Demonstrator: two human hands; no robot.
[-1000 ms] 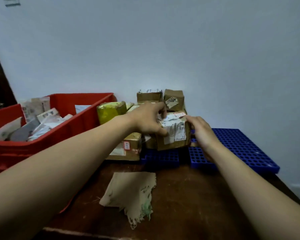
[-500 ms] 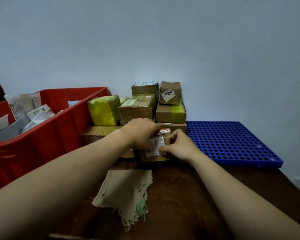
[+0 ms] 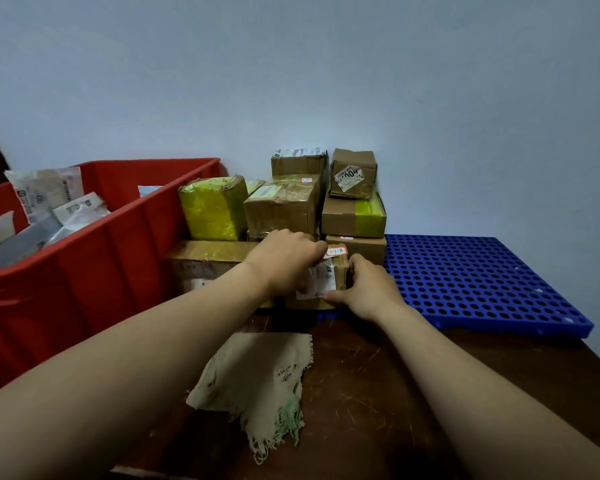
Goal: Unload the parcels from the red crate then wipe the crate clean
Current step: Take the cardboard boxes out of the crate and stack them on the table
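A small cardboard parcel (image 3: 329, 277) with a white label sits at the near edge of the blue perforated pallet (image 3: 471, 275), in front of a stack of brown and yellow-taped boxes (image 3: 281, 206). My left hand (image 3: 284, 259) grips its top left side, fingers curled over it. My right hand (image 3: 366, 289) holds its right side and lower corner. The red crate (image 3: 94, 258) stands at the left, with several white and grey bagged parcels (image 3: 54, 209) inside. A frayed beige cloth (image 3: 257, 375) lies on the dark wooden table.
A flat wide box (image 3: 205, 261) lies between the crate and the held parcel. The stack rises against the pale wall. The right part of the blue pallet bears nothing. The brown table (image 3: 378, 393) runs to a right edge near the frame's corner.
Both hands brought the small parcel down from in front of the stack to the pallet's near edge. The right hand moved from behind it to its right side.
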